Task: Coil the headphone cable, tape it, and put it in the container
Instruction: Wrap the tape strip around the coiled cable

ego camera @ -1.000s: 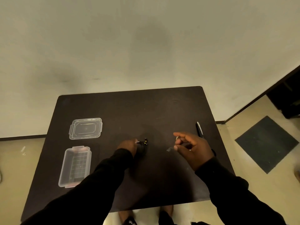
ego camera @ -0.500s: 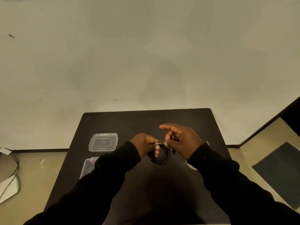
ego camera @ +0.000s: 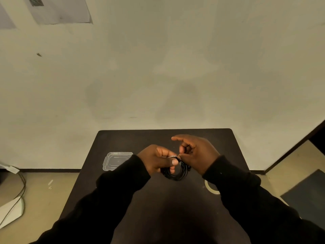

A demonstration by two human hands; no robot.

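Wall: we see a pale, blotchy expanse filling the upper view, behind the surface.
Surface: dark and matte, reaching to the wall; our black sleeves cross its near part.
Lid: a clear plastic lid lying flat at the left, partly hidden by our left sleeve.
Tape roll: a pale ring on the surface, half covered by our right forearm.
Left hand: closed around the coil, thumb pressed over its top, fingers curled through the loops.
Right hand: thumb and a finger pinch at the coil's top, index finger extended and free.
Headphone cable: black, wound in a small coil, held between both our hands above the surface.
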